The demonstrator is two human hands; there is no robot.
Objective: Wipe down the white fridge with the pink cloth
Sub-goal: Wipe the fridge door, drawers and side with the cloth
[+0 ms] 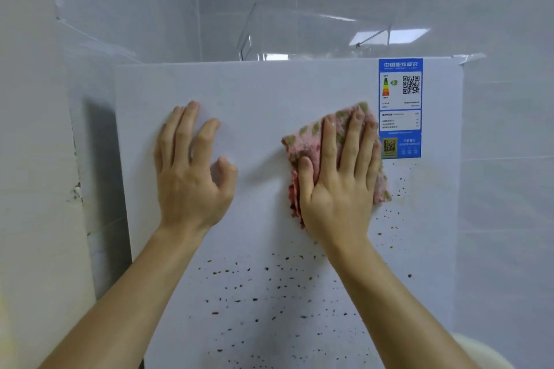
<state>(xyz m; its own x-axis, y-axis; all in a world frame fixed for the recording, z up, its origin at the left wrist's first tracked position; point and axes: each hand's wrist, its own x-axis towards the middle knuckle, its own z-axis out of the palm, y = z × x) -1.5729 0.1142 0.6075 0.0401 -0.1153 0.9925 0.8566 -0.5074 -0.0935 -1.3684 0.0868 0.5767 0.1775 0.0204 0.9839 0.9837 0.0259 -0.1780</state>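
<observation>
Pink, green-blotched: pressing the pink cloth (pixel 308 144) flat against the front of the white fridge (pixel 269 90) with the right hand (pixel 338 189), on the upper right part of the door. Covering most of the cloth with the palm and straight, slightly spread fingers (pixel 349 141), thumb lying along its left side, nothing curled round it. Noting cloth showing beyond the fingertips above, past the thumb at left, and along the little-finger side at right. Logging its long axis as roughly up-down with a slight tilt, top corner pointing up and right toward the blue energy label (pixel 400 108); right edge meeting the label's left border, touching or overlapping, cannot tell which. Resting the left hand (pixel 192 180) bare on the door, well left of the cloth at about the same height, fingers relaxed and apart, holding nothing. Seeing dark specks (pixel 269 293) scattered over the door below both hands and under the label. Seeing a clear plastic box (pixel 299 33) standing on the fridge top, grey tiled wall (pixel 509 129) behind.
</observation>
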